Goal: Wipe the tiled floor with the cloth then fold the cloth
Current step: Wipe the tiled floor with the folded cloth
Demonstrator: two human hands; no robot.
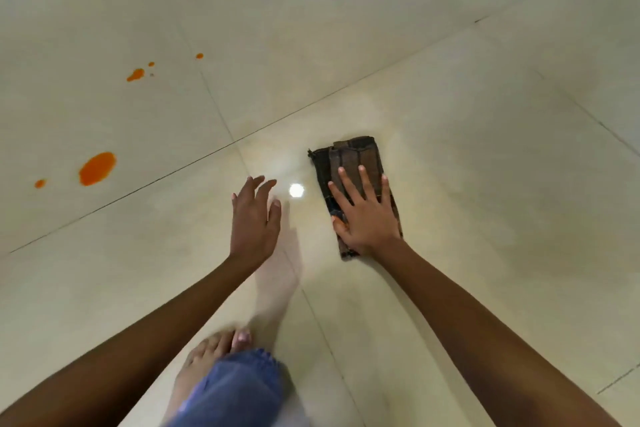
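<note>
cloth [353, 163] (dark, folded) under right hand [367, 218]

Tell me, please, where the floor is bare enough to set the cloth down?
Bare tile lies right of the folded cloth and beyond it. Left is crowded: orange spills, with the left hand between. The right hand rests on the cloth.

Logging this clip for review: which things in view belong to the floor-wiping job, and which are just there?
Part of the job:
- dark folded cloth, lying on the floor under the flat right hand
- tiled floor
- orange spills at left, not yet wiped
- left hand, open, holding nothing

Just there:
- bare foot and blue trouser hem
- lamp reflection on the tile
</note>
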